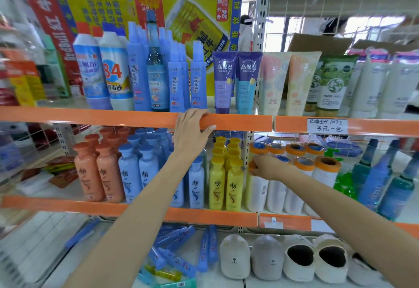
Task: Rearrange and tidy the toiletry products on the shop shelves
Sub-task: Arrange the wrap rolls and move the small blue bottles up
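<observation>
A: Start big. What's the setup?

B: Two bays of shelves w/ orange edge strips (136, 116). Top shelf holds spray bottles and tubes; the middle shelf has shampoo bottles, then the white rolls w/ orange tops, and slippers (267, 258) sit on the bottom.

A: Which thing is in hand?

B: The front-left roll (257, 188) in the right bay of the middle shelf, just beside the yellow bottles (234, 183). It stands upright, touching its neighbour roll.

A: How will it handle?

B: Prob light: looks like film or paper wound on a cardboard core, open at the top end. Stiff enough along its length, but the wrap looks glossy, so likely slick. It's tall and narrow too, so I'd guess it tips easily and could knock the row over.

A: Where to grab?

B: Near the orange collar, where the core backs it up, or lower round the body for more control. I wouldn't squeeze mid-wrap, as it may dent.

A: Hands?

B: Right hand (263, 166) has its fingers curled round the top of that roll, at the orange band. Left hand (192, 129) is up on the upper shelf's orange strip, fingers draped over the edge, thumb out. Looks like bracing, not holding any product.
</observation>
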